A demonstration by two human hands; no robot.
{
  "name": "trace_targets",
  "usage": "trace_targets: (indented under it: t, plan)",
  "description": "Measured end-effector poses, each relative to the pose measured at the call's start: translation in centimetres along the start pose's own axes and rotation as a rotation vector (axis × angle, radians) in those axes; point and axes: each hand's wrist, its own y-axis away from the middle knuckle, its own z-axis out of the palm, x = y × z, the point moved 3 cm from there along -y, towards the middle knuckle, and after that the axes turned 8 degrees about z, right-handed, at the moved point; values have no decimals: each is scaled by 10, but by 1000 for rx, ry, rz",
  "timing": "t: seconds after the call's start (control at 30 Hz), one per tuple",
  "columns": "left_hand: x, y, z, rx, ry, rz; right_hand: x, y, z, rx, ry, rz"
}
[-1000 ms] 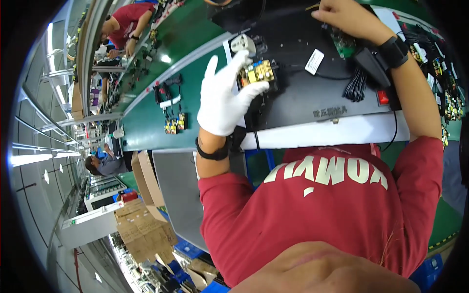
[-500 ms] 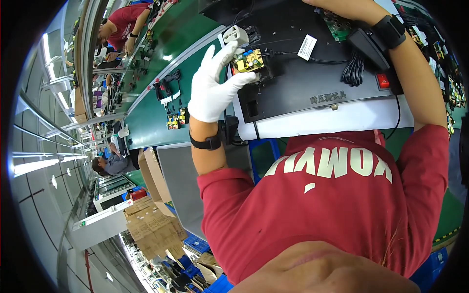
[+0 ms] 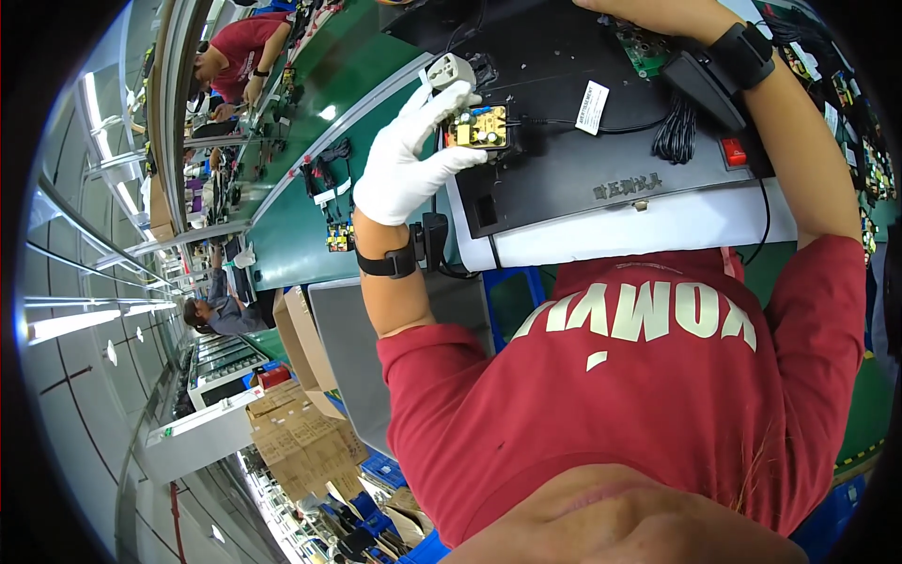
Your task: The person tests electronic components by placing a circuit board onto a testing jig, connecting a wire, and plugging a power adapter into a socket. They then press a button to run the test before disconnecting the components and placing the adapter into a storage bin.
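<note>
My left hand [image 3: 402, 169], in a white glove, has its thumb and fingers around a small yellow circuit board [image 3: 481, 128] with several components on it. The board sits at the left part of a black flat fixture [image 3: 554, 183], beside a black cable with a white tag [image 3: 591, 107]. A white socket block [image 3: 450, 71] stands just beyond my fingertips. Of my right hand [image 3: 648, 13], bare, only the part near the wrist shows at the top edge; its fingers are out of the picture. Below it lie a green circuit board [image 3: 645, 52] and a black power adapter [image 3: 703, 89].
A red switch [image 3: 734, 152] sits at the fixture's right side, near a coiled black cord [image 3: 674, 141]. More boards with cables [image 3: 339, 235] lie on the green bench to the left. Cardboard boxes [image 3: 305, 437] are stacked lower left. A co-worker [image 3: 242, 56] works at the upper left.
The yellow board, tilted before, now lies level on the fixture. My left thumb and fingers have drawn closer together around it. The right arm has barely moved.
</note>
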Motion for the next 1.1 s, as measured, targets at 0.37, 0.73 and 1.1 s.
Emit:
trace_targets:
  t: [0.37,0.73,1.1]
  plan:
    - [26,9,17,232,-446,-9,-1,1,0,-8,3,32]
    - [5,4,2,51,-226,46,11,-4,7,4,-19,-13]
    - [12,3,3,80,-110,27,7,-3,10,89,-108,-76]
